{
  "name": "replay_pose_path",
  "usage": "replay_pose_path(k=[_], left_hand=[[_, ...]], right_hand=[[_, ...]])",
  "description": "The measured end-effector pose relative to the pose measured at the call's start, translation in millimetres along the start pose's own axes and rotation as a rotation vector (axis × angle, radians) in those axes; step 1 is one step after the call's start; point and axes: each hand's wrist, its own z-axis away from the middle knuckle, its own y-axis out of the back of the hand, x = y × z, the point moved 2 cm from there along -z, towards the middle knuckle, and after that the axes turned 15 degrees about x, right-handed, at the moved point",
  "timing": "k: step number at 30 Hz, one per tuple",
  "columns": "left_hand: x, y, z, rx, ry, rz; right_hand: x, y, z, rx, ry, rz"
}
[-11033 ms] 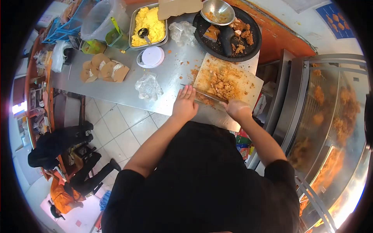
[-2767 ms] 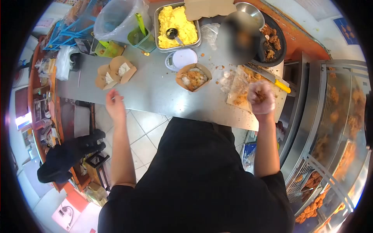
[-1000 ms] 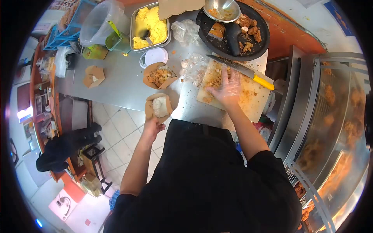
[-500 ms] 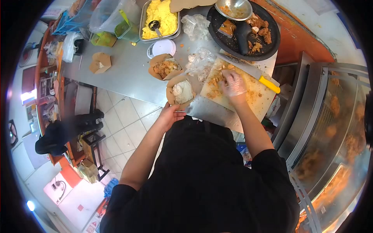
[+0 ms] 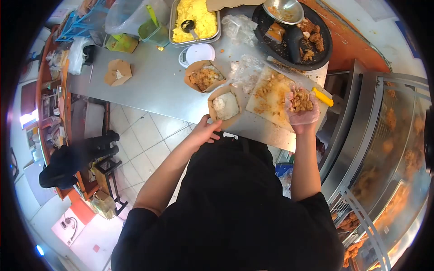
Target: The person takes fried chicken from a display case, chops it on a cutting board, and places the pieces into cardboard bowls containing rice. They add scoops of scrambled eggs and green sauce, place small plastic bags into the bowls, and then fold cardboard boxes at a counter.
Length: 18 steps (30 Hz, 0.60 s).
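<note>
Chopped fried chicken [image 5: 302, 100] fills my right hand [image 5: 304, 115], which wears a clear plastic glove and is cupped palm up above the cutting board's right side. Crumbs and small bits lie across the cutting board [image 5: 260, 92]. A knife with a yellow handle [image 5: 323, 96] rests along its far edge. My bare left hand [image 5: 207, 131] touches the near side of a paper box of rice [image 5: 225, 105], fingers against the cardboard. Just beyond stands another paper box, topped with chopped chicken [image 5: 205, 77].
A black round tray [image 5: 271, 54] holds chicken pieces and a metal bowl [image 5: 285, 10]. A pan of yellow food [image 5: 196, 20], a white scale [image 5: 199, 54] and a small paper box [image 5: 118, 72] stand on the steel table. A glass food cabinet [image 5: 384, 158] is at right; a person [image 5: 68, 158] is at left.
My right hand has gathered chopped chicken off the board, turned palm up and moved right. My left hand stays by the rice box. The whole view has shifted slightly.
</note>
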Motion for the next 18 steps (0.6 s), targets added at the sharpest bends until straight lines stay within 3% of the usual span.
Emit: replay_pose_path(k=[2, 3, 4, 6, 7, 8, 9, 12, 13, 14, 16, 18], left_hand=[[12.4, 5.0, 4.7, 0.064, -0.185, -0.277], [12.9, 7.6, 1.1, 0.055, -0.257, -0.278], [12.9, 8.2, -2.6, 0.032, -0.265, -0.279], [12.2, 7.8, -10.5, 0.017, -0.284, -0.172], [5.3, 7.5, -19.7, -0.018, -0.295, -0.178], [-4.8, 8.5, -32.5, -0.016, -0.303, -0.127], [-1.6, 6.7, -32.9, -0.010, -0.309, -0.073], [2.1, 6.2, -26.8, -0.003, -0.271, -0.045], [1.7, 6.7, -27.8, -0.024, -0.259, -0.035], [-0.4, 7.5, -29.8, -0.029, -0.253, -0.033], [-1.6, 9.0, -33.6, -0.073, -0.291, -0.040], [0.1, 11.0, -32.8, -0.093, -0.298, -0.055]], right_hand=[[26.9, -20.7, 18.2, -0.008, 0.035, 0.063], [44.4, -32.5, 27.8, -0.049, 0.219, 0.345], [62.1, -45.7, 34.7, -0.085, 0.410, 0.630], [114.9, -60.0, 34.1, -0.296, 1.200, 1.115], [139.9, -68.3, 37.2, -0.309, 1.442, 1.470], [162.0, -73.6, 28.5, -0.463, 1.548, 1.610], [174.4, -75.2, 29.7, -0.457, 1.659, 1.782], [154.1, -65.9, 40.6, -0.249, 1.685, 1.835], [135.3, -47.6, 36.8, -0.268, 1.659, 1.751], [125.6, -0.1, 24.5, 0.016, 1.558, 1.651], [77.1, 15.3, 38.0, -0.057, 1.446, 1.490], [50.1, 81.7, 16.6, 0.451, 1.397, 1.906]])
